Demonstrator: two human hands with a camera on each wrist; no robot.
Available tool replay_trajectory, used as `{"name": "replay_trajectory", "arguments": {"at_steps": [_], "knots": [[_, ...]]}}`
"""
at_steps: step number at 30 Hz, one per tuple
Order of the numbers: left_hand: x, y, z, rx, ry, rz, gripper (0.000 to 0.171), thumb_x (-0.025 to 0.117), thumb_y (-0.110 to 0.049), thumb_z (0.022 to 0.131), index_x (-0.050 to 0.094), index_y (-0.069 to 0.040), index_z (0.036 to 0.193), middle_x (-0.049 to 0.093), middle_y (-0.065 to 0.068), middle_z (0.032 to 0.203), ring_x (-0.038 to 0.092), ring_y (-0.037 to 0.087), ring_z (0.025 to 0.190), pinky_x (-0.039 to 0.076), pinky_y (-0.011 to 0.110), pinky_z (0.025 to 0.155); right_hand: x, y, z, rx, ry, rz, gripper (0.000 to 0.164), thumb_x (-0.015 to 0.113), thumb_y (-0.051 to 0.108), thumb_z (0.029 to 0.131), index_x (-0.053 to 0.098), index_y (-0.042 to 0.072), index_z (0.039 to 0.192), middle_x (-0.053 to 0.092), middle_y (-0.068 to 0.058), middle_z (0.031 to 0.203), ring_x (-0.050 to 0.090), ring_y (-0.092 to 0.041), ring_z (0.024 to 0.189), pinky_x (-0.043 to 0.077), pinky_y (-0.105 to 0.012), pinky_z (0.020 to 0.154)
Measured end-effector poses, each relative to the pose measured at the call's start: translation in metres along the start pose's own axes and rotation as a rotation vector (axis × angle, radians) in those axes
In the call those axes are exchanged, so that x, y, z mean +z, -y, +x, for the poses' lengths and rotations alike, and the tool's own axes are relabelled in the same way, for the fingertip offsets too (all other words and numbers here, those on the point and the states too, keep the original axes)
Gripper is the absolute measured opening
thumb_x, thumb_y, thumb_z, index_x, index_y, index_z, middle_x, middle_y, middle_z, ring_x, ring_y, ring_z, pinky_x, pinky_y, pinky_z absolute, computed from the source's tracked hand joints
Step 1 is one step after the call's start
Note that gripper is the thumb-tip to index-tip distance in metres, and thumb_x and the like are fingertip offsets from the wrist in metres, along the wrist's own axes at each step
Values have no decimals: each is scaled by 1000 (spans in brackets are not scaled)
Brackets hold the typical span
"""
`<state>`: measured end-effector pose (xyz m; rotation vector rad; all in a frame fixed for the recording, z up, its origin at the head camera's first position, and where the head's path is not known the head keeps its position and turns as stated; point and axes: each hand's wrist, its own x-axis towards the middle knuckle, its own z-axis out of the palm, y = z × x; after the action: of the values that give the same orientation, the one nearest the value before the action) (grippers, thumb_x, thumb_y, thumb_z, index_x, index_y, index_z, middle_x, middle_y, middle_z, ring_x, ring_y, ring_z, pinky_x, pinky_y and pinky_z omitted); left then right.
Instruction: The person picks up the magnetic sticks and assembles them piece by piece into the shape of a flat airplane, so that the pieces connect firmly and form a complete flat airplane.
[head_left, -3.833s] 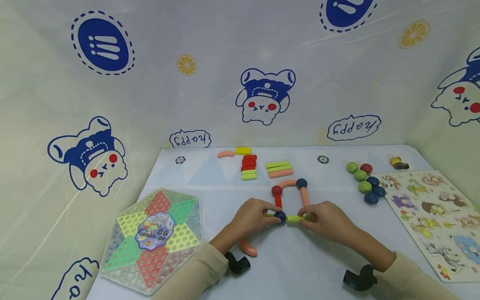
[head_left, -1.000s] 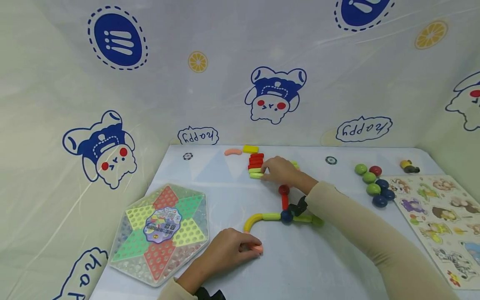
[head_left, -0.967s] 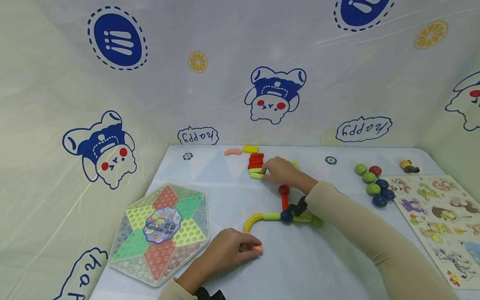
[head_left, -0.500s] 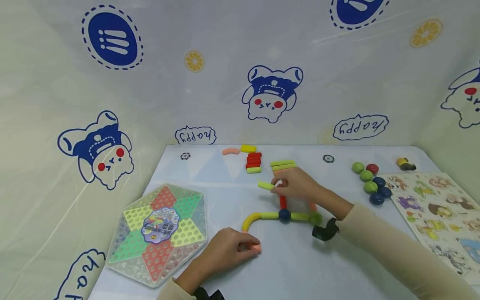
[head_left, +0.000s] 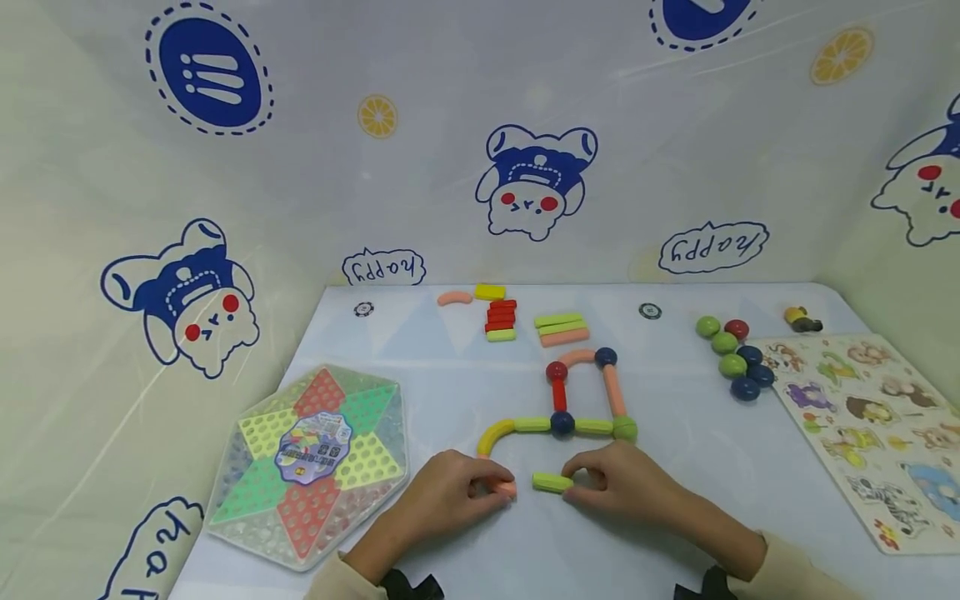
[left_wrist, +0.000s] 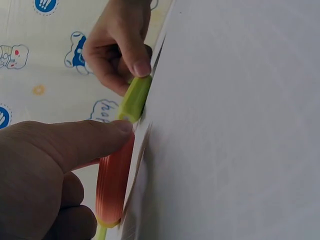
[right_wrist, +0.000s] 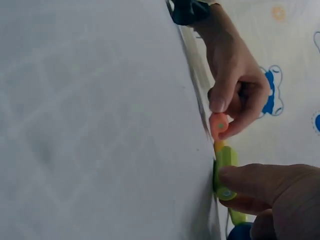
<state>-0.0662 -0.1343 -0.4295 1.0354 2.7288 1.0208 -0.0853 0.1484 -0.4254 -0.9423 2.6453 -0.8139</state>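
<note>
While both forearms rest low over the white table (head_left: 600, 550), the head view shows the left hand (head_left: 453, 492) pinching the free end of a pink curved piece (head_left: 507, 489), whose other end meets a yellow curved piece (head_left: 493, 435). Facing it, the right hand (head_left: 622, 482) holds a short green rod (head_left: 550, 482) between thumb and fingers, with a gap left between rod and pink end. Just beyond runs a line of green rods through a dark blue ball (head_left: 562, 423) to a green ball (head_left: 625, 429); a red rod (head_left: 559, 396) goes up from the blue one to a red ball (head_left: 557, 372). A hexagonal board (head_left: 307, 462) lies on the left, a sheet of animal pictures (head_left: 862, 433) on the right.

From the left wrist, I see a fingertip laid over the ribbed pink piece, and the green rod in the other hand's pinch, pointing toward it.

From the right wrist, the green rod sits under the near thumb, a pale disc in its end; past it, the left hand's narrow grip shows the pink piece's end face.
</note>
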Motion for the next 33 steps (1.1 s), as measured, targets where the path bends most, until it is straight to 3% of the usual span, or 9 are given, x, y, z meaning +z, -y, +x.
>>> {"name": "replay_trajectory", "arguments": {"at_steps": [4,10,22,28,33], "knots": [[0,-1,1,-8,10,5,19,66,-40,85,72,-29,99,56,-30,74,41,-7,52,36,15,47,4,5,0,-51,-42,20,19,68,44,83,70,31,97,34,19,49,31,3,44,24,-17,44],[1,0,1,-6,12,7,20,66,-41,85,71,-29,100,56,-30,74,39,-6,51,34,16,47,11,9,1,-93,-34,74,20,65,45,84,69,31,98,34,19,50,31,4,45,24,-16,44],[6,2,1,33,5,-11,21,68,-39,84,71,-28,101,59,-29,78,41,-9,53,35,14,48,15,15,0,-63,-33,136,22,65,45,84,69,29,99,35,18,52,31,3,47,25,-17,46],[11,-1,2,10,-25,7,18,69,-38,83,72,-27,98,58,-28,73,41,-9,53,34,14,49,17,12,-2,-77,-69,139,22,66,46,84,68,31,100,35,19,52,31,4,47,26,-16,45],[12,-5,2,-3,-73,15,13,68,-37,85,72,-28,93,52,-28,64,35,-7,47,31,15,45,4,3,-10,45,-176,130,26,64,50,83,69,32,101,38,16,50,36,0,45,31,-18,43]]}}
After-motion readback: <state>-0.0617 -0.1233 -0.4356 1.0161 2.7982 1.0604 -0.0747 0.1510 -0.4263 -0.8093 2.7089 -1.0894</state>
